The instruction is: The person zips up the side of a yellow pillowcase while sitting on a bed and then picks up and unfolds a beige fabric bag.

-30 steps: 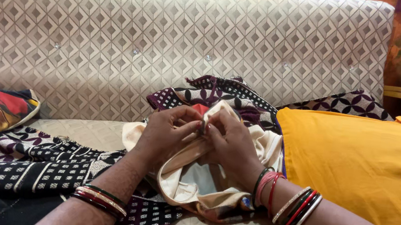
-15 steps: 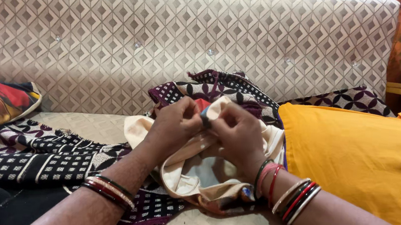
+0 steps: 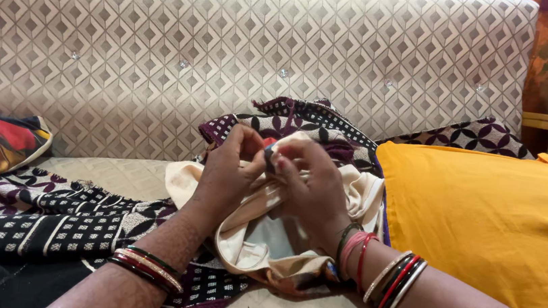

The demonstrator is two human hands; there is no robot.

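Both the left hand (image 3: 228,169) and the right hand (image 3: 311,185) pinched a fold of the cream garment (image 3: 258,240), bunched mid-sofa near the seat's front edge; the small pinch looked likely to slip if the loose cloth sagged. Patterned dark fabric (image 3: 43,218) crowded the left, a yellow cloth (image 3: 498,218) the right

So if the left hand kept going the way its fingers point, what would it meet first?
The left hand points up and to the right, toward the right hand. Its fingertips already meet the right fingers at a pinched bit of the cream cloth, so that cloth and hand come first. Behind them lies the purple patterned cloth, though depth is unclear.
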